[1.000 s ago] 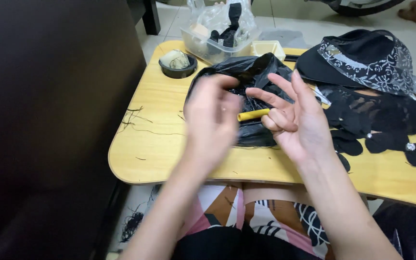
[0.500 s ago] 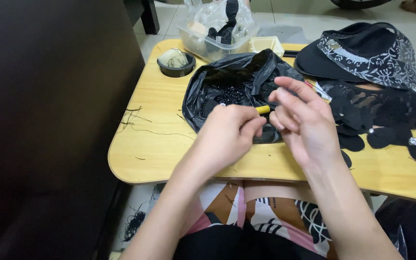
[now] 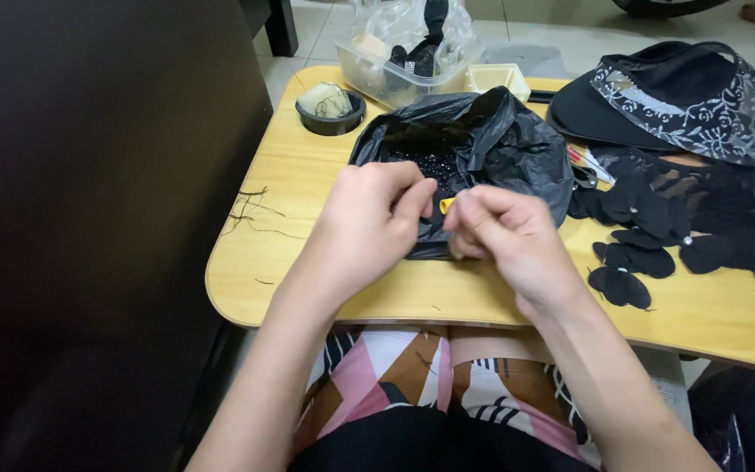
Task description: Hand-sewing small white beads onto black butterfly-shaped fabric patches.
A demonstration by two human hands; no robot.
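Yellow tool [image 3: 446,204] pinched between left hand [image 3: 369,229], right hand [image 3: 509,240]; one black bag [image 3: 482,144].

- Glossy, crinkled black plastic bag [image 3: 482,149], tiny shiny beads inside.
- Smooth pale wooden table [image 3: 325,280], lightly sheened.
- Matt black cloth petals [image 3: 640,253].
- Clear plastic tub [image 3: 395,74].
- Hat [image 3: 666,96]: matt fabric, silvery lace band.
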